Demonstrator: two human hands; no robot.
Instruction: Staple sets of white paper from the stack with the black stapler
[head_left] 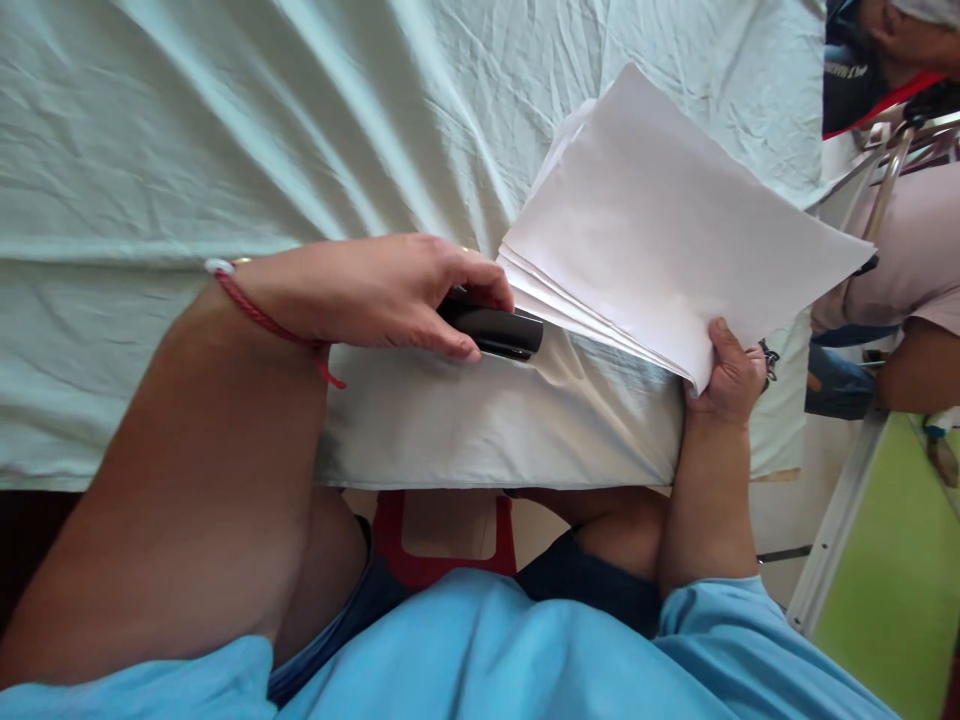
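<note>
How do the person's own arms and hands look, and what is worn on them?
Both forearms are bare. The left hand has a thin red braided cord round its wrist, with a small white bead and a loose end hanging down, and what may be a ring. The right hand shows nothing worn. Light blue short sleeves end near the elbows.

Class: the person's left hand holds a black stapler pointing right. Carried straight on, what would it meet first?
Probably the paper stack: the left hand aims the stapler at its near corner.
</note>
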